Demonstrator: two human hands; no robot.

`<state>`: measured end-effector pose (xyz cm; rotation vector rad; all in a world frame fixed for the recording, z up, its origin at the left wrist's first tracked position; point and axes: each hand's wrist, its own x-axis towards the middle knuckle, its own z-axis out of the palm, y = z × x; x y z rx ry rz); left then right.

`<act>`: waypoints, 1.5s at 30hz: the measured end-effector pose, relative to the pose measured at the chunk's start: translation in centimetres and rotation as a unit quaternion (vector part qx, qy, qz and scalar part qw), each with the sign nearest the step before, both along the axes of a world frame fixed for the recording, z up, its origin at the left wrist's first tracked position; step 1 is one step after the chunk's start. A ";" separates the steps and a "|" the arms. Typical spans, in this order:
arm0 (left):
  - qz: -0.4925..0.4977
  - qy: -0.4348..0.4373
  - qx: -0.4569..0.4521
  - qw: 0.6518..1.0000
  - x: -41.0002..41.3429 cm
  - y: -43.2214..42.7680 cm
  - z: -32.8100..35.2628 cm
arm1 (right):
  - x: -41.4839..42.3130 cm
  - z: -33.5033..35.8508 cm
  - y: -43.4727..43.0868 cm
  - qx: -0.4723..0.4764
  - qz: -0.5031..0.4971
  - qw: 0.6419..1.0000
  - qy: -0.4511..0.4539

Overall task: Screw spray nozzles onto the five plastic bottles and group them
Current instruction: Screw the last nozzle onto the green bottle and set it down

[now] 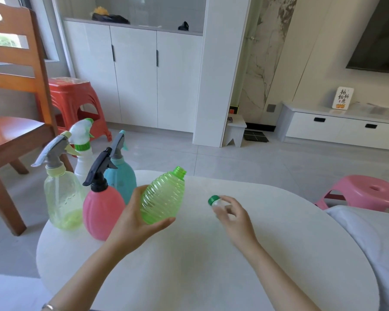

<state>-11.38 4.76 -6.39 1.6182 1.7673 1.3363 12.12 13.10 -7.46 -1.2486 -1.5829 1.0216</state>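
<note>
My left hand (136, 217) grips a ribbed green bottle (164, 196), tilted with its open neck pointing up and to the right, above the white table (189, 265). To its right, my right hand (230, 212) holds a spray nozzle (215, 201) with a green collar and clear body, lifted over the table. Several bottles with nozzles on stand grouped at the table's left: a pale yellow-green bottle (62, 198), a white bottle (83, 158), a pink bottle (101, 209) and a blue bottle (121, 178).
A wooden chair (14, 104) stands at the left and a red stool (74, 102) behind it. A pink stool (366, 191) is at the right beside a white cushion (373, 239). White cabinets line the far wall.
</note>
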 end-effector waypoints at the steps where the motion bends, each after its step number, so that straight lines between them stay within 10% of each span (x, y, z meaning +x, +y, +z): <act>1: 0.000 0.005 0.001 1.000 0.1 0.1 -0.1 | 0.5 0.7 0.2 -0.031 -0.026 0.996 0.085; 9: 0.010 0.041 -0.020 0.999 0.8 1.1 -1.3 | 5.3 3.2 0.3 -0.144 -0.045 0.951 0.269; 33: -0.040 -0.016 -0.048 0.998 1.4 1.2 -0.8 | 7.2 3.2 0.7 -0.140 0.010 0.979 0.150; 45: -0.139 -0.275 -0.141 0.941 2.1 0.5 1.0 | 4.5 4.2 0.0 -0.085 0.098 0.981 0.142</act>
